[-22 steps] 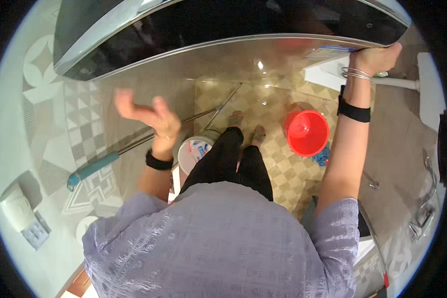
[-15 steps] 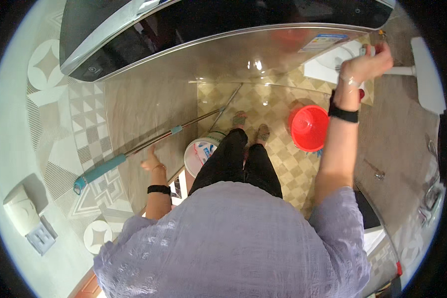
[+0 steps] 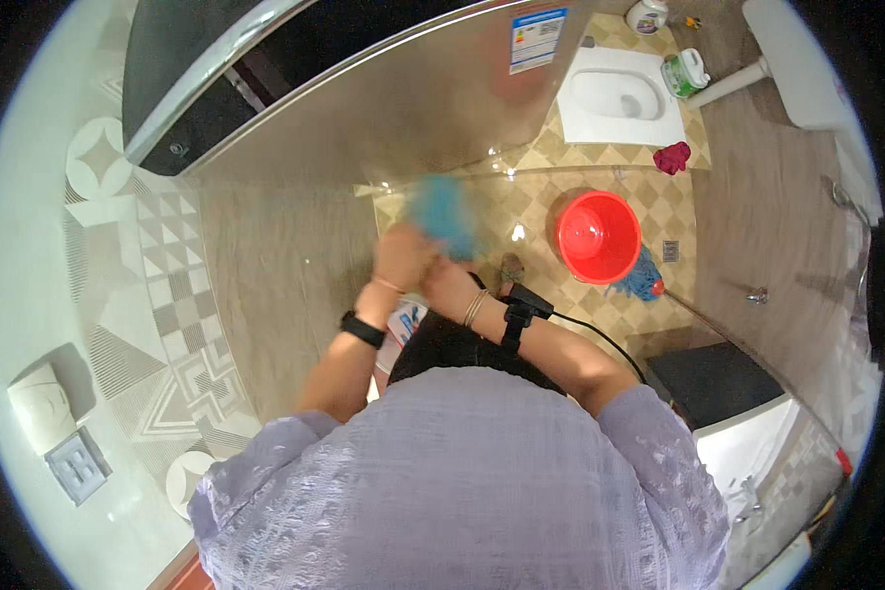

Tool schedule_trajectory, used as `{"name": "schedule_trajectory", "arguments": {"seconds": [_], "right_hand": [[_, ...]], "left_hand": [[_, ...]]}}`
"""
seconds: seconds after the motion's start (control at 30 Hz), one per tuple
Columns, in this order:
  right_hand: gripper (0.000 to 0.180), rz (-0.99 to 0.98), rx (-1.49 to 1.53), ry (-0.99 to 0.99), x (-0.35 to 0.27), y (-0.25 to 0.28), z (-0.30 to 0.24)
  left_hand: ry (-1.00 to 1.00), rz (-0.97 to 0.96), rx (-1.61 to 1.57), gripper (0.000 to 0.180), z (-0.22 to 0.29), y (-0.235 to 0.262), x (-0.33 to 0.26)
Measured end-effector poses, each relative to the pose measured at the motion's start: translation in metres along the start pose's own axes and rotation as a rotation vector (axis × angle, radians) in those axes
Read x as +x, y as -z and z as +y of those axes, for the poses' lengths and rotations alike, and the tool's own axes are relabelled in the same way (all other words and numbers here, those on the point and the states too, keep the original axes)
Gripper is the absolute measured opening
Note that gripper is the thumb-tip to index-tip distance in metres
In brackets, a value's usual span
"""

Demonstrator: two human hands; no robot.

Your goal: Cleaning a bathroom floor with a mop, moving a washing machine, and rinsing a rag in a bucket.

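Observation:
My left hand (image 3: 403, 264) and my right hand (image 3: 450, 290) come together in front of my legs, fingers closed. Just beyond them is a teal-blue thing (image 3: 442, 211), smeared by motion. Its kind cannot be made out, but both hands seem closed on it. Under my forearms, a white bucket (image 3: 388, 352) with packets inside is partly covered. To the right, a red bucket (image 3: 600, 236) stands on the checked floor. A blue string mop (image 3: 642, 275) lies beside it, its long pole running toward the lower right.
A squat toilet (image 3: 624, 98) is set in the raised floor at the far right, with a dark red cloth (image 3: 672, 157) near its edge. White bottles (image 3: 686, 74) stand beside it. A large steel-fronted appliance (image 3: 383, 108) juts in ahead. A black cable (image 3: 600, 339) runs from my right wrist.
My right hand has come down from the far right to meet my left hand in the middle. The teal-gripped pole at the left wall is gone from there. My view has shifted.

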State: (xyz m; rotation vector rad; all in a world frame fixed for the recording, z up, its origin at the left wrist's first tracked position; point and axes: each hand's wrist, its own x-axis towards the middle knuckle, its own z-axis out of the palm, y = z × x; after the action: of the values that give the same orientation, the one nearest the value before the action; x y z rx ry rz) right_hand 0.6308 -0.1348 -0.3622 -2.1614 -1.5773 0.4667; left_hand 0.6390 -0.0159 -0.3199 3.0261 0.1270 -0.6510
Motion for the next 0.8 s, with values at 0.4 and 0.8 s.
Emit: {"name": "schedule_trajectory", "arguments": {"seconds": [0.4,0.8], "right_hand": [[0.021,-0.406,-0.232,-0.999,-0.136,0.018,0.110],[0.012,-0.085,-0.164,-1.327,-0.251,-0.007,0.074]], "left_hand": [[-0.527,0.913,-0.625,0.053,0.127,0.124,0.043],[0.214,1.621,0.105,0.062,-0.033,0.190,0.101]]}}
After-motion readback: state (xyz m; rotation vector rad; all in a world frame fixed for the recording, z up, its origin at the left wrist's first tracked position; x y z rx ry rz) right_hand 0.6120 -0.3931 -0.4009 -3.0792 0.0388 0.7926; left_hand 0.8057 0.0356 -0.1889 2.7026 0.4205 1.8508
